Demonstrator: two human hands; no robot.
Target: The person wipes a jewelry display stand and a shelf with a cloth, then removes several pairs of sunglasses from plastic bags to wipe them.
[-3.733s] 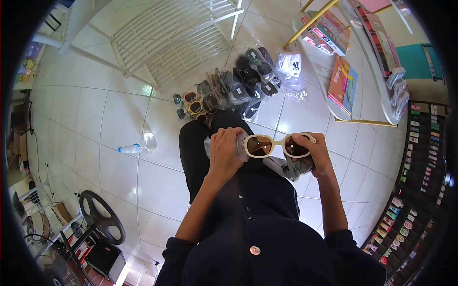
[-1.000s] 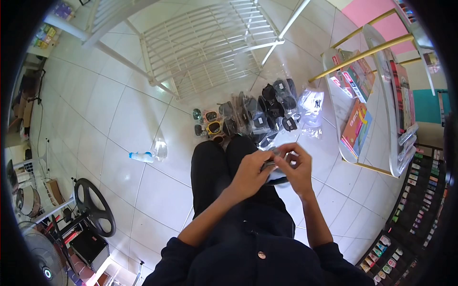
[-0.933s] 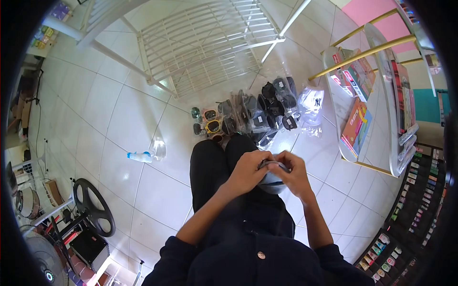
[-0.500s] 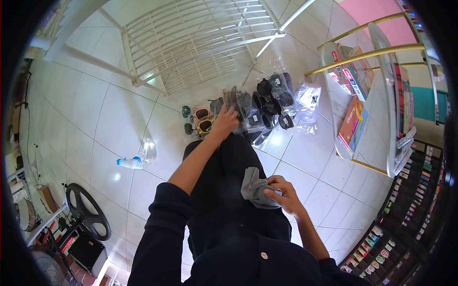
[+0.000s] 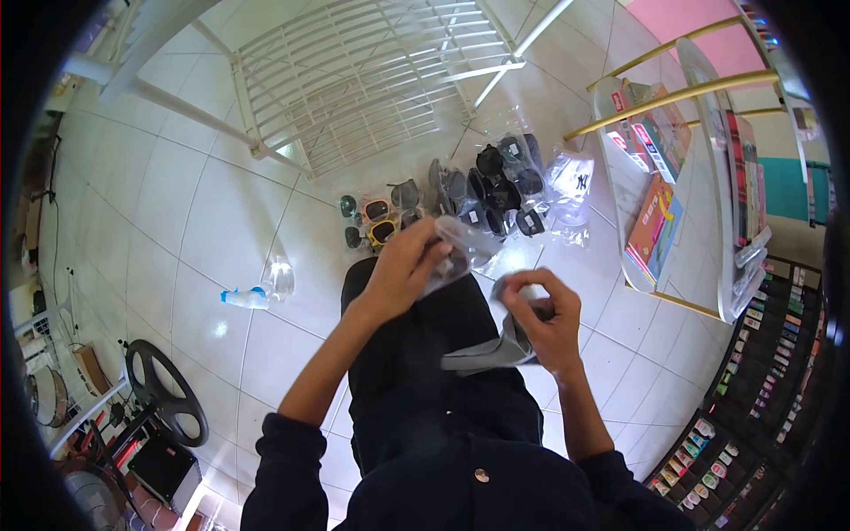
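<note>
Above my lap, my left hand (image 5: 407, 270) pinches a clear plastic bag (image 5: 467, 241) with a dark pair of sunglasses (image 5: 450, 265) inside, partly hidden by the fingers. My right hand (image 5: 547, 323) is closed on a grey cloth (image 5: 487, 356), one end of which hangs over my thigh. Beyond my knees, bagged sunglasses lie on the tiles, among them a yellow-framed pair (image 5: 382, 232) and several black ones (image 5: 503, 196). A white cap with black letters (image 5: 571, 177) lies in plastic to their right.
A white slatted rack (image 5: 354, 80) stands ahead. To the right is a gold-framed shelf (image 5: 677, 88) with boxes and books. A spray bottle with a blue top (image 5: 245, 298) lies at left, near a black wheel (image 5: 165, 392). Dark product racks (image 5: 761, 380) line the lower right.
My left hand has lifted bagged sunglasses off the floor and drawn them back toward my lap. My right hand has risen with the cloth, which has been pulled out longer.
</note>
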